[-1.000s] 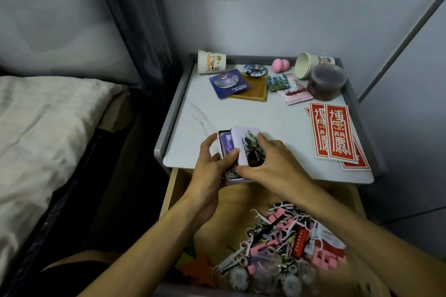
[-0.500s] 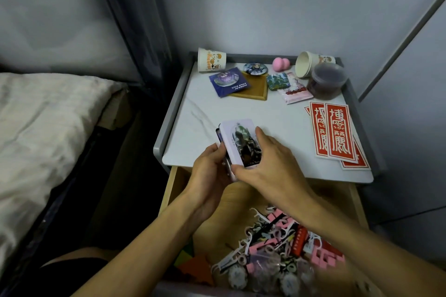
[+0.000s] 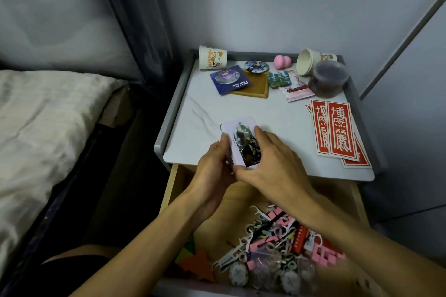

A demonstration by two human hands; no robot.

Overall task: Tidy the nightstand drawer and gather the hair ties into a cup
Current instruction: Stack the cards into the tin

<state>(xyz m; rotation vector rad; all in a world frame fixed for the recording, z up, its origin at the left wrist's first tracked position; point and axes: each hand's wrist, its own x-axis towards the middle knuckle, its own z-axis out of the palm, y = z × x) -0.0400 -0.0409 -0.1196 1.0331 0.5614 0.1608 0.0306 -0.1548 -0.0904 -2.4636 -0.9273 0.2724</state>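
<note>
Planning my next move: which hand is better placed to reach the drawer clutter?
Likely the right hand: its forearm lies above the clutter in the drawer's right half; the left hand sits farther left. Both grip the tin.

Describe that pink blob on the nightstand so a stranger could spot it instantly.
On the white nightstand top, look along the back rim, between the round badge and the tipped paper cup. The pink sponge is small, rounded and two-lobed, unlike the flat pink packet nearer.
</note>
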